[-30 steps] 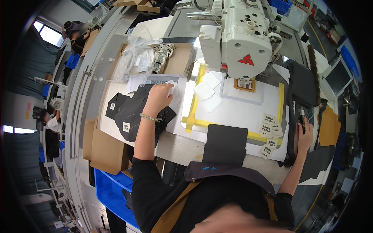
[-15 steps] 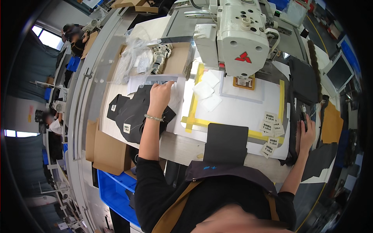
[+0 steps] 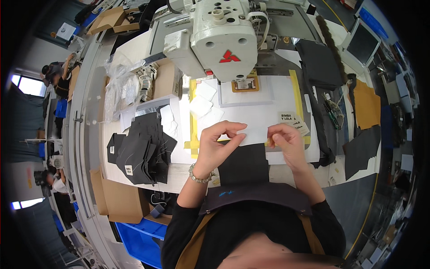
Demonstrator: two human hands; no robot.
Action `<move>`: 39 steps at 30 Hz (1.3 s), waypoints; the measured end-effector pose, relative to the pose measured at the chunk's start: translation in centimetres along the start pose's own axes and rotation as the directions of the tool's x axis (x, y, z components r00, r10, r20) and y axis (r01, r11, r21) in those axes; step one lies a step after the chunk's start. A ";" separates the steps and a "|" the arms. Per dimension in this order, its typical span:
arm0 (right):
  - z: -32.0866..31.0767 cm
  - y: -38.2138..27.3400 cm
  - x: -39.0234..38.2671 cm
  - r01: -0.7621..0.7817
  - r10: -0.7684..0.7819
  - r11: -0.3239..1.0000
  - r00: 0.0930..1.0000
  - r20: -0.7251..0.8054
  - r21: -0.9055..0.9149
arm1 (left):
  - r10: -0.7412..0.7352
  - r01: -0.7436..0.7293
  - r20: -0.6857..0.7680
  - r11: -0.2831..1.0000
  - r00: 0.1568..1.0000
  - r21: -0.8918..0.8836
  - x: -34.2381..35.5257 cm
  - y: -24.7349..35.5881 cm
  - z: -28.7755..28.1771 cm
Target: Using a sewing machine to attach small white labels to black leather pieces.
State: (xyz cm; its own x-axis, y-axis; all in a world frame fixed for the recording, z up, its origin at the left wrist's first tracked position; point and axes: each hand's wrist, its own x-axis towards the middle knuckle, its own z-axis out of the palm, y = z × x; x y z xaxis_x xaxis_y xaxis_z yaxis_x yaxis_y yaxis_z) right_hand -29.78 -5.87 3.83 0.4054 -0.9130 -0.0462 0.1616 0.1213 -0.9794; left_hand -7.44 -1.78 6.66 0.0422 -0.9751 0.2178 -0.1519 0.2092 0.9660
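A small white square piece [image 3: 254, 135] is held up in front of my chest. My left hand [image 3: 217, 142] pinches its left side between thumb and forefinger. At its right edge, the thumb and curled fingers of my right hand [image 3: 289, 141] grip it. Below it a dark fabric panel [image 3: 244, 165] lies flat, reaching from the table's front edge toward me. Just beyond my right hand is a small pile of pale printed labels [image 3: 289, 118], partly covered by my fingers. More white square pieces [image 3: 200, 106] lie on the left of the taped white work sheet [image 3: 251, 114].
A white sewing machine head [image 3: 224, 49] stands over the sheet, with a framed plate [image 3: 245, 84] beneath it. Dark fabric pieces [image 3: 145, 150] are heaped at left, near a cardboard box [image 3: 168, 87]. Tools and threads [image 3: 332, 110] lie at right. A blue bin [image 3: 141, 244] sits below.
Both hands have come to the middle, the left from the fabric heap, the right from the tools at right. A white square is now between them. The view has shifted rightward.
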 end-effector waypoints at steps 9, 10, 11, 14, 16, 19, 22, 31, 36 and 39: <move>0.9 2.0 0.3 -0.243 0.128 0.745 0.966 0.225 0.622 | -0.069 0.075 0.038 0.982 0.997 -0.174 -0.4 -0.7 1.0; 1.0 2.1 0.3 -0.253 0.142 0.730 0.965 0.221 0.635 | -0.070 0.076 0.040 0.981 0.997 -0.176 -0.4 -0.8 1.0; 1.1 2.2 0.3 -0.262 0.156 0.715 0.964 0.217 0.648 | -0.059 0.065 0.040 0.983 0.997 -0.169 -0.5 -0.9 1.0; 1.1 2.4 0.4 -0.254 0.188 0.748 0.967 0.171 0.613 | -0.059 0.066 0.059 0.991 0.996 -0.115 -0.4 -0.9 0.7; 2.0 1.7 0.1 -0.148 0.145 0.885 0.989 0.039 0.441 | -0.071 0.076 0.075 0.995 0.995 -0.068 -0.2 -0.9 0.6; 2.6 0.5 -0.1 -0.042 0.060 0.979 0.995 -0.084 0.201 | 0.000 -0.012 0.135 0.996 0.991 0.089 0.3 -0.5 0.8; 2.7 0.5 0.0 -0.041 0.056 0.987 0.994 -0.098 0.154 | 0.024 -0.048 0.180 0.990 0.983 0.132 0.5 0.0 1.1; 2.8 0.7 0.0 -0.038 0.050 0.994 0.993 -0.110 0.104 | 0.099 -0.130 0.202 0.981 0.974 0.147 0.4 -0.2 1.2; 3.0 0.8 0.0 -0.042 0.047 0.998 0.992 -0.116 0.043 | 0.039 -0.076 0.189 0.978 0.981 0.196 0.4 -0.1 0.8; 3.0 1.0 0.0 -0.040 0.042 0.999 0.994 -0.098 0.019 | 0.012 -0.040 0.127 0.974 0.992 0.225 0.4 -0.3 -0.7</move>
State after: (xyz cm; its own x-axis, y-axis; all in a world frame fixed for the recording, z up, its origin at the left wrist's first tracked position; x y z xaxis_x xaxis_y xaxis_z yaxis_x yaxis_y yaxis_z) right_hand -26.93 -4.55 3.41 0.3216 -0.9409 -0.1060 0.1624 0.1651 -0.9728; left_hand -6.65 -2.22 6.53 -0.0858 -0.9740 0.2095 -0.3713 0.2264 0.9005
